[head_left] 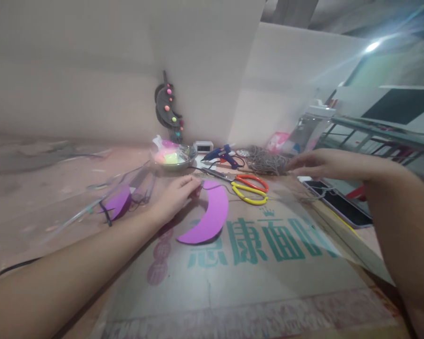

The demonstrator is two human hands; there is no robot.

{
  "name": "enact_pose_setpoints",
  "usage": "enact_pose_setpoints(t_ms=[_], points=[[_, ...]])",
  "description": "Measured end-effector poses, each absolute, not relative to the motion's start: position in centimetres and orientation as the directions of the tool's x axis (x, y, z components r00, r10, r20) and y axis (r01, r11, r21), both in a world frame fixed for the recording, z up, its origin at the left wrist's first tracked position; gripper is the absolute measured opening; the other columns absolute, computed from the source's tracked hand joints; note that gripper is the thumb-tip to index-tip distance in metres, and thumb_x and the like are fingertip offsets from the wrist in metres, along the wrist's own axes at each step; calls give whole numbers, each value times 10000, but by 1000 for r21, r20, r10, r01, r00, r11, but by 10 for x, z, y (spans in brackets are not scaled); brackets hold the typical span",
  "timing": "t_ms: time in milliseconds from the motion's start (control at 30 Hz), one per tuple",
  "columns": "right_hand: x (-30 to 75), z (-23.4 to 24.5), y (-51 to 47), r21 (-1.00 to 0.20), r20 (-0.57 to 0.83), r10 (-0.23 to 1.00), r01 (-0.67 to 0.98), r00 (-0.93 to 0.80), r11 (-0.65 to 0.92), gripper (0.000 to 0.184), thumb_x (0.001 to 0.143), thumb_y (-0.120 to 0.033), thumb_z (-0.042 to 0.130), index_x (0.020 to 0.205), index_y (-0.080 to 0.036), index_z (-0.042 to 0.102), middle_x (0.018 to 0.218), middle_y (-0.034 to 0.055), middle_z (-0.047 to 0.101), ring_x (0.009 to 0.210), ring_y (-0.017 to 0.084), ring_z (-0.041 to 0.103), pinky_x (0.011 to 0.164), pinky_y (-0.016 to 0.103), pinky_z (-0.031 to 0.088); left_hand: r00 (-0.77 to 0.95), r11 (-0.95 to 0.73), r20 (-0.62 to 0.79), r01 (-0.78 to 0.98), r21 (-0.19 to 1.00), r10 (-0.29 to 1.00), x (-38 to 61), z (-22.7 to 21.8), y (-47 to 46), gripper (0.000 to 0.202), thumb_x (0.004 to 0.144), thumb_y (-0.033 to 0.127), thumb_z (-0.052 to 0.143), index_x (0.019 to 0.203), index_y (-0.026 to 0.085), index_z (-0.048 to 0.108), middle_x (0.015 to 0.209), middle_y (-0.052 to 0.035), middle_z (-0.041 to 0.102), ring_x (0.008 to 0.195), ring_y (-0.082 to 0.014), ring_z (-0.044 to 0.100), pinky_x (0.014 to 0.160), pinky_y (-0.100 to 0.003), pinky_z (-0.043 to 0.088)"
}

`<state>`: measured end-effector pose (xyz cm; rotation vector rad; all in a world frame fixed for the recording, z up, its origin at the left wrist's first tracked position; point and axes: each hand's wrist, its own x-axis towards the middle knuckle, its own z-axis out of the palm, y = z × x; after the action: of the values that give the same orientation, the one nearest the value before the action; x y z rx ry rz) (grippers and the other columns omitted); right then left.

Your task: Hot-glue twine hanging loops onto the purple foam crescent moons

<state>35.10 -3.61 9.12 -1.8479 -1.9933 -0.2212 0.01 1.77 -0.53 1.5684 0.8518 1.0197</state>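
My left hand (178, 195) rests on the cardboard sheet (254, 278), its fingers closed on the upper tip of a purple foam crescent (210, 216). My right hand (313, 165) reaches to the back right, fingers stretched toward a tangled bundle of brown twine (268, 161), touching its edge. Two pairs of scissors, one orange (252, 181) and one yellow (249, 194), lie between the two hands.
A blue glue gun (222, 155) and a metal bowl (173, 160) of bright pom-poms stand at the back. A dark crescent (167, 110) with pom-poms leans on the wall. A phone (341, 205) lies at right, a purple foam scrap (118, 203) at left.
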Motion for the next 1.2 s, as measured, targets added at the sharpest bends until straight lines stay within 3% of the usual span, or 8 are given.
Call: enact_pose_setpoints(t_ms=[200,300,533,667,800,1033,1200], points=[[301,83,-22,-263,341,925,928,-166,264,342,807,-444,612,1032,-209,718,951,90,729,809,218,651,734,336,496,415,-283,170,228,932,894,-1,0,11,387,866,484,510,641,169,517,642,6,523,625,-129,492,567,-238,351],[285,75,-12,-267,237,941,915,-242,303,353,829,-435,592,1101,-234,693,1007,74,723,845,231,661,762,356,510,436,-292,181,203,934,882,0,1,9,386,871,500,502,670,171,520,653,10,517,623,-126,478,571,-237,350],[266,51,50,-232,294,914,907,-278,351,593,784,-347,650,1324,-136,526,1353,174,536,1227,305,511,1020,416,396,463,-338,243,133,932,852,2,-8,16,392,910,484,442,682,169,494,656,13,492,632,-126,463,602,-247,342],[257,39,85,-392,221,962,888,-160,238,486,767,-385,678,1187,-150,611,1174,138,663,1050,260,615,927,360,455,462,-350,242,164,922,853,2,-6,15,396,915,479,436,681,166,498,664,12,492,646,-127,465,614,-254,336],[244,25,103,-454,194,981,884,-23,110,455,740,-412,703,1084,-120,642,985,130,714,866,239,660,791,336,504,455,-335,217,198,921,864,2,-3,12,408,917,487,427,678,164,498,652,16,496,643,-128,475,616,-259,337],[236,24,109,-549,233,962,836,143,9,328,714,-212,690,1029,-124,664,958,106,722,883,219,671,790,291,506,453,-323,202,208,923,868,2,-2,12,405,916,489,428,685,165,503,653,14,503,642,-130,479,608,-262,331],[242,42,91,-636,198,960,771,196,-26,182,782,-264,622,834,-101,685,775,129,726,705,214,685,631,279,529,455,-336,211,214,917,865,2,-1,11,396,917,474,431,679,164,500,651,17,499,636,-125,468,600,-259,321]])
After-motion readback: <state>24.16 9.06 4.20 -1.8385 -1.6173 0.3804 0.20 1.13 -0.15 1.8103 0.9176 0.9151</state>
